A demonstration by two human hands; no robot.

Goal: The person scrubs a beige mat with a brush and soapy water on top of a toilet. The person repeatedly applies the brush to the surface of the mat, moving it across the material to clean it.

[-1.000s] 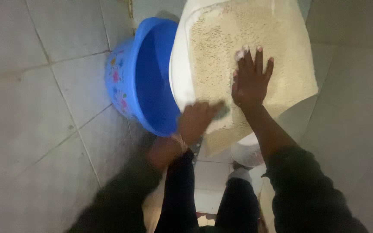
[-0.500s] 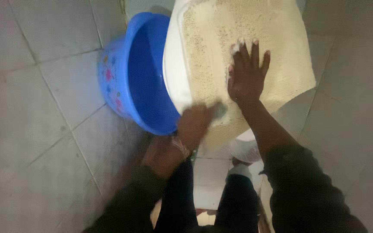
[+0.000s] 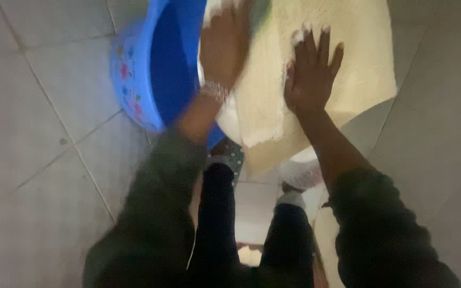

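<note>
My hands work a cream mat draped over a white basin.

My right hand lies open and flat on the mat; my left hand, blurred, grips a greenish scrubber near its top edge, beside a blue tub on the tiled floor.
</note>
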